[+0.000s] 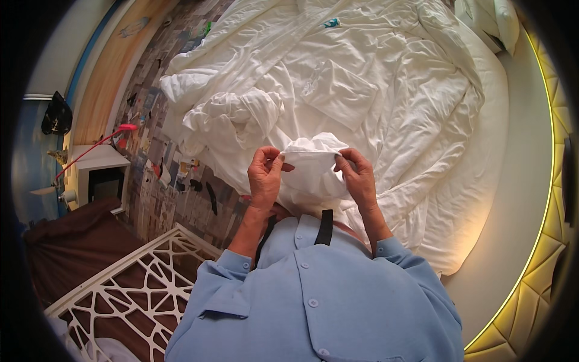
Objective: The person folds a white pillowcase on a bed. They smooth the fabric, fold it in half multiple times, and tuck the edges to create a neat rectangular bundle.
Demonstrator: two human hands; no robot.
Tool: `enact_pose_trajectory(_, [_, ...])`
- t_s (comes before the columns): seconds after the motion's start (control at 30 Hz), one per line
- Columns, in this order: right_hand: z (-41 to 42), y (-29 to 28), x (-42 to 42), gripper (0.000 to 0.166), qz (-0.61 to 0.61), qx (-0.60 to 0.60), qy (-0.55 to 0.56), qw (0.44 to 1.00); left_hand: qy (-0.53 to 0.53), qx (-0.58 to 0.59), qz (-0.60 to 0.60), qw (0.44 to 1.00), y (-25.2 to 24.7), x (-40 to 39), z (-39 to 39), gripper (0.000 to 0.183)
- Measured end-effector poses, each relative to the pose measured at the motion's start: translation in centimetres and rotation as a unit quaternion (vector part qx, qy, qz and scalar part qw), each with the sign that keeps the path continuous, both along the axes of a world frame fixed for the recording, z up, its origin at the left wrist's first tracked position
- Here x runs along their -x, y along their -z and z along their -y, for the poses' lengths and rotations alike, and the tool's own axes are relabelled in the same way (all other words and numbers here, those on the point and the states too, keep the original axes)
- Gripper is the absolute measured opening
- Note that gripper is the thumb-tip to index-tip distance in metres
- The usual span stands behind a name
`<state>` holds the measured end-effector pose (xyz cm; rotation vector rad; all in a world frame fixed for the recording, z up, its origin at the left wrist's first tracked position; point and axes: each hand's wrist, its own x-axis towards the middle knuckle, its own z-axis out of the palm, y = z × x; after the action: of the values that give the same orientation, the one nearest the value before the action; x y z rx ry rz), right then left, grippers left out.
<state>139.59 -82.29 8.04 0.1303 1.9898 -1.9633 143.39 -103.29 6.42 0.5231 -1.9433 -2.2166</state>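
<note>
Both hands pinch the upper edge of a white cloth in front of my body. My left hand grips the edge between thumb and fingers at its left end. At its right end, my right hand pinches the same edge, so the edge is drawn straight between them. Below this edge the cloth hangs in loose folds. Beyond the hands lies rumpled white bedding spread over a bed. A bunched heap of white fabric is to the left, and a flatter folded white piece lies farther up.
Litter is scattered over the wood-patterned floor at left. A white cabinet and a red-handled brush stand near the wall. A white lattice panel is at lower left. A yellow padded headboard curves along the right.
</note>
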Motion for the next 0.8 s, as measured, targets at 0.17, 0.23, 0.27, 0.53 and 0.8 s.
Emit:
enact_pose_trajectory(0.17, [0.5, -1.3, -0.1, 0.014, -0.096, 0.008, 0.024, 0.995, 0.060, 0.154, 0.039, 0.985, -0.2, -1.0, 0.4, 0.024])
enact_pose_trajectory(0.23, [0.5, -2.3, -0.1, 0.014, -0.174, -0.049, -0.057, 0.982, 0.092, 0.274, -0.018, 0.957, -2.4, -0.6, 0.0, 0.036])
enact_pose_trajectory(0.27, [0.6, -2.7, -0.1, 0.015, -0.212, -0.076, -0.098, 0.969, 0.107, 0.325, -0.080, 0.936, -4.1, -0.2, -0.3, 0.042])
enact_pose_trajectory(0.53, [1.0, -4.1, 0.2, 0.012, -0.206, -0.068, -0.108, 0.970, 0.176, 0.338, -0.155, 0.912, -2.6, 0.3, -0.3, 0.019])
enact_pose_trajectory(0.8, [-7.2, -0.5, 5.1, 0.012, -0.120, -0.116, 0.087, 0.982, -0.168, -0.088, -0.011, 0.982, -1.0, 1.2, 12.0, 0.016])
